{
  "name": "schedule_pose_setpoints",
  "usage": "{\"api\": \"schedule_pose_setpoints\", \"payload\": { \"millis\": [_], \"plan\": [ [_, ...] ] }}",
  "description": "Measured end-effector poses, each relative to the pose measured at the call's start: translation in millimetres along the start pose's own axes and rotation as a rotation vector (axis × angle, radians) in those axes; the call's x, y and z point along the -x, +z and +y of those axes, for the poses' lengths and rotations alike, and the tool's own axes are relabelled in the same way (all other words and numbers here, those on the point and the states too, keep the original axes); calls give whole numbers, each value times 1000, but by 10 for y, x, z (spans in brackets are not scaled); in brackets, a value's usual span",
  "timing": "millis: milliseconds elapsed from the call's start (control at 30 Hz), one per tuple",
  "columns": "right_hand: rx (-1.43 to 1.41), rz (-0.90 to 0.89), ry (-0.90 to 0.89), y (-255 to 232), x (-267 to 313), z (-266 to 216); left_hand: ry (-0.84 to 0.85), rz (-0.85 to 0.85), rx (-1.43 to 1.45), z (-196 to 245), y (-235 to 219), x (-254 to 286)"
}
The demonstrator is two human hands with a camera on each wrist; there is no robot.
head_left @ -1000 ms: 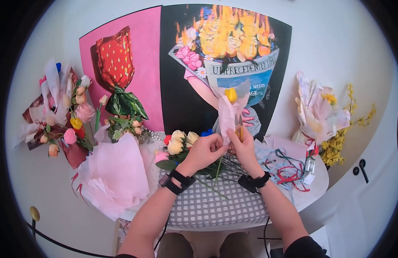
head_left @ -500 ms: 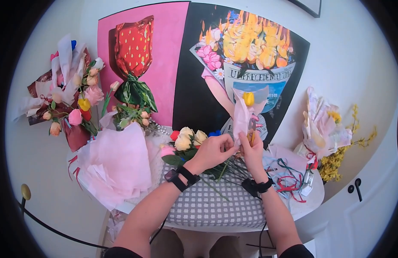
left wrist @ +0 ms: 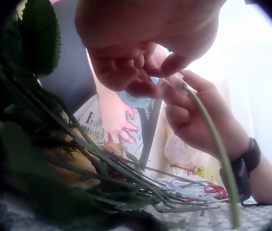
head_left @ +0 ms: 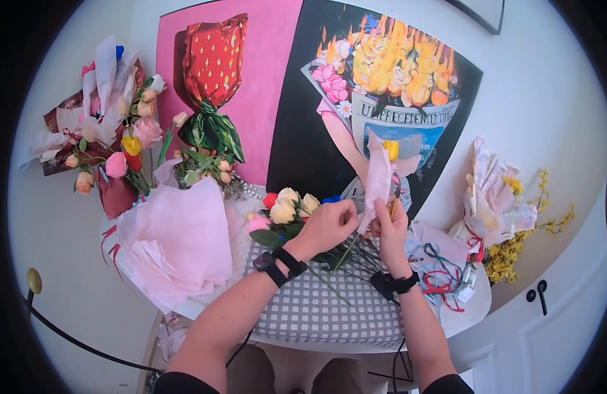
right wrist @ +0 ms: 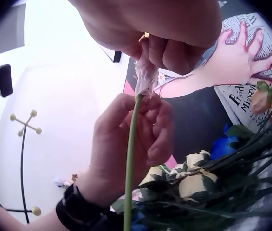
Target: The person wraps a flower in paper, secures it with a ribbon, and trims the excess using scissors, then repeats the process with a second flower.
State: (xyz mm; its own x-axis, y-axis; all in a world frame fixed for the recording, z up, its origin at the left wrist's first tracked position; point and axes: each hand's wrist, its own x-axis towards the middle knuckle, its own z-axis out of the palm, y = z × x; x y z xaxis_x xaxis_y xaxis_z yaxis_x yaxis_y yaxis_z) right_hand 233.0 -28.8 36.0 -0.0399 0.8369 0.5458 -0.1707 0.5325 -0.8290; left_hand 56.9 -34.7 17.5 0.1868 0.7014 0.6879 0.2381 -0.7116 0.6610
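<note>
A yellow tulip [head_left: 391,150] stands in pale pink wrapping [head_left: 377,177], its green stem [head_left: 345,253] hanging below. My right hand [head_left: 391,230] pinches the gathered wrapping near its base; scissors [head_left: 394,205] with yellowish handles are tucked in the same hand, partly hidden. Just left of the wrapping is my left hand [head_left: 326,226], with curled fingers and nothing clearly visible in them. In the right wrist view, the left fingers [right wrist: 157,113] lie close to the bunched base [right wrist: 145,82], above the stem [right wrist: 132,159]; whether they touch it is unclear.
Loose roses [head_left: 284,209] and stems lie beyond the checked cushion [head_left: 326,308]. Pink sheets [head_left: 185,243] are at the left, beside a bouquet [head_left: 113,125]. Tangled ribbons [head_left: 441,276] and another bouquet [head_left: 490,197] are at the right. Two pictures [head_left: 287,125] stand behind.
The view has shifted, so the surroundings sit differently. My left fingers have come slightly away from the wrapping they were at, while my right hand still holds it.
</note>
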Motion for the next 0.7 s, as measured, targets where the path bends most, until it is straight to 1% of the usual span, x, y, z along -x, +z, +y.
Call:
{"api": "schedule_pose_setpoints", "payload": {
  "millis": [33,67,100,133,167,200,233,300,400,500,533,567,600,633,667,700],
  "plan": [
    [-134,-44,80,-34,-2,-31,1,-1,1,-43,12,-2],
    [-269,-88,159,-61,-8,-52,-46,-24,7,-57,8,-8],
    [-268,-88,159,-79,-17,-56,-94,-47,11,-72,6,-10],
    [-328,-136,194,-95,-24,-51,-95,-48,11,-84,12,-8],
    [-387,-184,229,-104,-26,-41,-137,-68,87,-76,17,-8],
    [-387,-183,229,-110,-27,-20,-179,-88,162,-67,23,-9],
    [-393,-200,240,-118,-31,5,-177,-89,162,-55,31,-8],
    [-400,-217,250,-122,-41,19,-254,-143,461,15,20,-7],
    [-371,-209,243,-126,-41,41,-235,-169,464,128,-38,-13],
    [-356,-218,254,-158,-64,98,-203,-143,453,-29,36,-17],
    [-403,-199,296,-166,-75,114,-202,-142,452,-88,62,-23],
    [-450,-179,338,-139,-77,92,-185,-105,438,-98,72,-29],
    [-451,-181,339,-116,-62,61,-167,-69,424,-111,79,-28],
    [-322,-146,278,-87,-41,14,-166,-67,423,-129,72,-28],
    [-192,-112,217,-48,-27,-24,-103,-34,210,-102,42,-35],
    [-192,-113,216,-22,-28,18,-40,-2,-3,-72,15,-38]
  ]
}}
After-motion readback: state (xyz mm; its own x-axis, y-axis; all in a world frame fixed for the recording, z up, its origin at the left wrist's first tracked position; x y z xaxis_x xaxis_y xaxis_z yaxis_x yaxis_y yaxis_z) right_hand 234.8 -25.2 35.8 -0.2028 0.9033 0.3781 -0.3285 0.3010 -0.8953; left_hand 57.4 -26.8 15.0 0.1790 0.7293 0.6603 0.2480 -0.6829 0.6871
